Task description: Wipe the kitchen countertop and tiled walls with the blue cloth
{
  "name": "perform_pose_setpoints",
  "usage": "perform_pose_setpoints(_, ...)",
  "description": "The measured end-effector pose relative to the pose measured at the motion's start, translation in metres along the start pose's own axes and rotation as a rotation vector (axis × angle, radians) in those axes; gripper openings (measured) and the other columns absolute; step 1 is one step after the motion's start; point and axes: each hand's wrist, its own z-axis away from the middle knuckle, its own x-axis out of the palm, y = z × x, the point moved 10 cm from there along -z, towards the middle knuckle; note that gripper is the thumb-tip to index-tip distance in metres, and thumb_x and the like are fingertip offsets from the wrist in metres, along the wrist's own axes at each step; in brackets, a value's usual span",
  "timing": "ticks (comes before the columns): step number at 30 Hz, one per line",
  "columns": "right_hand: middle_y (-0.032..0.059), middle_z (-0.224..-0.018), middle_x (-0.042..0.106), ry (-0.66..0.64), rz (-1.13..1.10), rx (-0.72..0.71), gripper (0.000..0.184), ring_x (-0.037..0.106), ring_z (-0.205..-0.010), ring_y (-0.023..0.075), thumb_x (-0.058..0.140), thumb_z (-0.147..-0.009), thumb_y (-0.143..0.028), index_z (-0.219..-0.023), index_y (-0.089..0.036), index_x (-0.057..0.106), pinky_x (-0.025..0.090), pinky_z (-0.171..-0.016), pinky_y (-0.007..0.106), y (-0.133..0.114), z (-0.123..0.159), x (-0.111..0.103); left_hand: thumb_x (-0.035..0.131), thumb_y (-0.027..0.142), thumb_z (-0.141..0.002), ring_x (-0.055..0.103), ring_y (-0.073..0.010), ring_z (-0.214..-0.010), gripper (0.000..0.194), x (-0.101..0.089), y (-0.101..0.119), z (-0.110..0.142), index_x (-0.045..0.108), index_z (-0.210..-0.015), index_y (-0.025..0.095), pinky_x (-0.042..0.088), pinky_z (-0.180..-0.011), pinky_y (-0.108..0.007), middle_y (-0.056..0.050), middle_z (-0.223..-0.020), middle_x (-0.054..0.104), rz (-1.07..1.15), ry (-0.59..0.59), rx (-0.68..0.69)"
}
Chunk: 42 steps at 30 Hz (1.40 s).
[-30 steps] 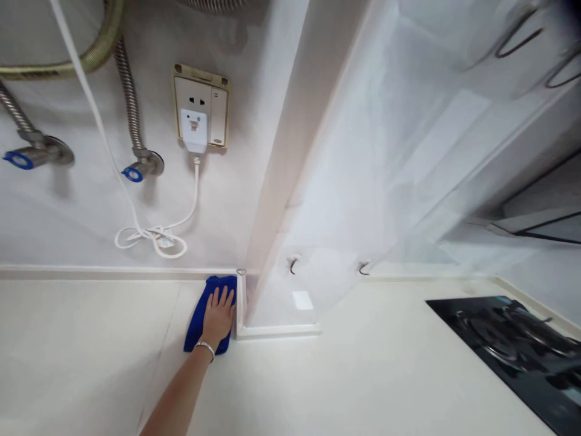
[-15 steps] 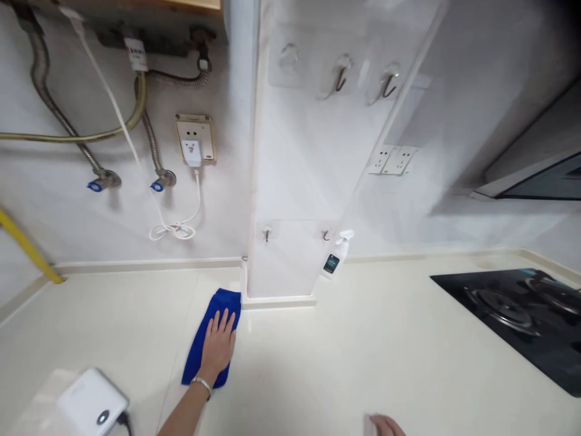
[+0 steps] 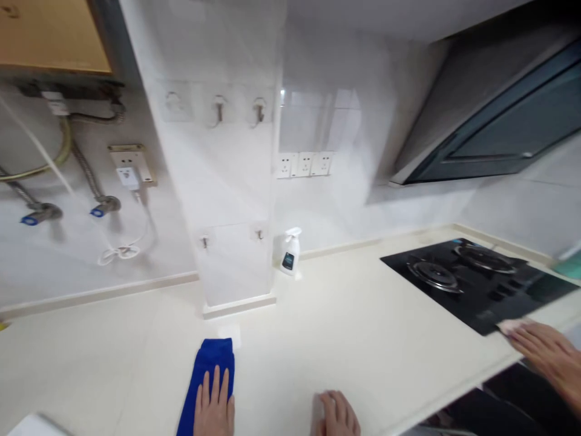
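The blue cloth [image 3: 209,357] lies on the cream kitchen surface [image 3: 136,339], near the front edge of the picture and a little way out from the foot of a white pillar [image 3: 218,181]. Behind the surface runs a pale tiled wall [image 3: 354,206]. To the right, a dark range hood [image 3: 481,121] slants above a black two-burner gas hob [image 3: 454,284]. Left of the pillar, metal hoses [image 3: 86,163] end in blue-handled valves [image 3: 40,213], beside a wall socket [image 3: 131,166] with a white plug and cord. A row of three outlets [image 3: 304,164] sits on the wall, and a white spray bottle [image 3: 290,251] stands against the pillar; its dark label is too small to read.

The left hand [image 3: 214,402] lies flat on the cloth, fingers slightly apart. The right hand [image 3: 333,415] rests on the surface, fingers loosely together, next to a pale object [image 3: 317,415]; I cannot tell whether it grips this. Another person's hand [image 3: 547,354] reaches in at the right, with a pale pad [image 3: 512,327] at the hob's corner.

Since the earlier frame, the cloth has moved off the pillar's foot, and the right hand has come further in.
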Motion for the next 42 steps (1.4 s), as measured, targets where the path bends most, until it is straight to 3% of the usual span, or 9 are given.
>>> perform_pose_setpoints(4,-0.0064,-0.146,0.052,0.043,-0.036,-0.008,0.062,0.04,-0.136,0.0489,0.056,-0.077,-0.044,-0.137,-0.055,0.045,0.048,-0.092,0.077,-0.005,-0.004,-0.009,0.045,0.02,-0.089,0.023,-0.0337,-0.15,0.078,-0.003,0.07,0.005,0.007,-0.157,0.027,0.036,-0.113,-0.053,-0.009,-0.16,0.033,0.009,0.02,0.073)
perform_pose_setpoints(8,0.0015,-0.133,0.063,0.056,-0.036,-0.012,0.049,0.057,-0.123,0.0418,0.053,-0.084,-0.036,-0.132,-0.047,0.056,0.055,-0.089,0.066,0.0,-0.003,-0.016,0.051,0.02,-0.085,0.024,-0.0338,-0.149,0.082,0.002,0.14,0.009,0.012,-0.157,0.025,0.037,-0.114,-0.05,-0.008,-0.161,0.032,0.004,0.002,0.183)
perform_pose_setpoints(12,0.0067,-0.125,0.067,0.103,-0.025,-0.029,0.045,0.066,-0.11,0.0274,0.048,-0.088,-0.025,-0.133,-0.032,0.054,0.061,-0.086,0.047,0.023,-0.004,-0.037,0.054,0.027,-0.085,0.024,-0.0333,-0.149,0.079,0.01,0.193,0.011,0.018,-0.156,0.026,0.038,-0.115,-0.048,-0.006,-0.163,0.027,0.066,-0.032,0.311)
perform_pose_setpoints(14,0.0088,-0.119,0.068,0.145,0.011,-0.009,0.037,0.066,-0.107,0.0256,0.048,-0.089,-0.025,-0.126,-0.026,0.057,0.059,-0.086,0.045,0.044,-0.006,-0.055,0.053,0.027,-0.086,0.024,-0.0329,-0.15,0.077,0.013,0.21,0.01,0.02,-0.156,0.027,0.037,-0.116,-0.048,-0.004,-0.164,0.024,0.118,-0.078,0.369)
perform_pose_setpoints(19,0.0084,-0.113,0.071,0.134,-0.001,0.158,0.029,0.065,-0.106,0.0266,0.046,-0.089,-0.027,-0.111,-0.023,0.065,0.054,-0.091,0.047,0.094,-0.01,-0.079,0.045,0.028,-0.091,0.021,-0.0329,-0.151,0.072,0.016,0.237,-0.002,0.015,-0.157,0.029,0.039,-0.116,-0.051,-0.003,-0.165,0.016,0.262,-0.286,0.549)
perform_pose_setpoints(26,0.006,-0.093,0.073,0.284,-0.113,0.379,0.026,0.066,-0.093,0.0273,0.047,-0.09,-0.037,-0.087,-0.023,0.069,0.049,-0.09,0.049,0.096,-0.018,-0.083,0.043,0.025,-0.093,0.013,-0.0291,-0.153,0.073,0.002,0.28,-0.021,0.008,-0.156,0.034,0.036,-0.12,-0.051,0.004,-0.166,0.01,0.476,-0.475,0.907)
perform_pose_setpoints(35,0.0125,-0.119,0.068,0.392,-0.498,0.653,0.042,0.062,-0.115,0.0303,0.053,-0.087,-0.053,-0.106,-0.02,0.068,0.051,-0.1,0.049,0.107,-0.02,-0.102,0.034,0.025,-0.098,0.019,-0.025,-0.152,0.061,0.022,0.309,-0.076,0.013,-0.154,0.039,0.034,-0.12,-0.053,0.005,-0.165,0.019,0.499,-0.442,0.813)
perform_pose_setpoints(39,0.0119,-0.11,0.072,0.475,-0.396,0.774,0.041,0.066,-0.107,0.0297,0.05,-0.088,-0.052,-0.102,-0.019,0.07,0.055,-0.095,0.048,0.105,0.017,-0.107,0.035,0.023,-0.098,0.023,-0.0261,-0.151,0.061,0.034,0.318,-0.098,0.016,-0.154,0.036,0.033,-0.12,-0.052,0.001,-0.164,0.024,0.485,-0.375,0.787)
perform_pose_setpoints(42,0.0101,-0.104,0.074,0.417,-0.344,0.711,0.035,0.069,-0.101,0.0284,0.049,-0.089,-0.045,-0.099,-0.02,0.071,0.059,-0.089,0.043,0.099,0.043,-0.102,0.036,0.022,-0.097,0.024,-0.0254,-0.151,0.061,0.044,0.323,-0.115,0.02,-0.154,0.036,0.033,-0.12,-0.052,0.001,-0.163,0.027,0.48,-0.339,0.721)
